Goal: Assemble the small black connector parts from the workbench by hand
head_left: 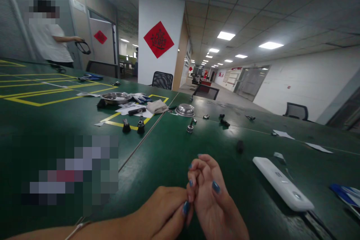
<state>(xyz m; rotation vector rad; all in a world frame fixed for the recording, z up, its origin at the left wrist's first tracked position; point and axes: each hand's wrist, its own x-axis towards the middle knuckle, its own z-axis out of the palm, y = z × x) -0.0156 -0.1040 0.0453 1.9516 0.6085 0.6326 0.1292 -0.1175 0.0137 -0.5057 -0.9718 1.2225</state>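
Observation:
My left hand (168,208) is curled at the lower middle, back upward, its fingertips closed against the little-finger side of my right hand (209,191). My right palm faces up, with its fingers loosely bent, the thumb apart and nothing visible in it. Both hands are above the green table (157,165), and blue polish shows on the nails. Beyond them stand a small metal fitting (190,128) and a shiny round metal lid (185,110). To the right of my right hand lies a long white device (282,183) with a cable.
Two black-based fittings (133,125), a beige cloth (157,106), gloves (140,98) and a metal dish (116,98) are farther left. Small dark parts (224,122) lie ahead. A blue-and-white object (347,197) is at right. Behind the table, a person (54,41) holds a black strap-like item.

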